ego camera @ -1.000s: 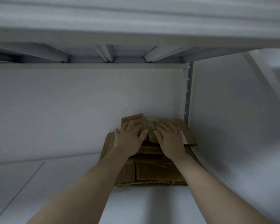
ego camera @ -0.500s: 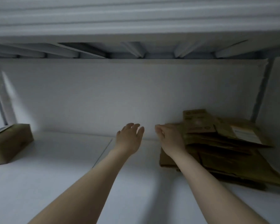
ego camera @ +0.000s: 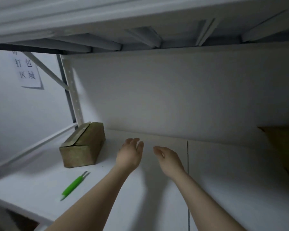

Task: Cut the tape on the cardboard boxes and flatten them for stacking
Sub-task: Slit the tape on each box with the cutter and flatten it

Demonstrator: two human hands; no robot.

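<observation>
A taped brown cardboard box (ego camera: 83, 147) stands closed on the white shelf (ego camera: 223, 180) at the back left. In front of it lies a green-handled cutter (ego camera: 73, 185) with its blades pointing toward the box. My left hand (ego camera: 129, 155) hovers over the middle of the shelf, fingers relaxed and holding nothing, to the right of the box. My right hand (ego camera: 168, 158) floats beside it, also empty with loose fingers. The edge of the flattened cardboard stack (ego camera: 284, 147) shows at the far right border.
Another shelf with metal ribs (ego camera: 140, 37) hangs low overhead. An upright rack post (ego camera: 73, 95) rises behind the box. A paper sign (ego camera: 27, 70) is stuck on the left wall. A seam (ego camera: 188, 164) divides the shelf boards.
Both hands have lifted off the flattened cardboard stack and swung left with my view. The stack has slid to the right border; the taped box and cutter have come into sight.
</observation>
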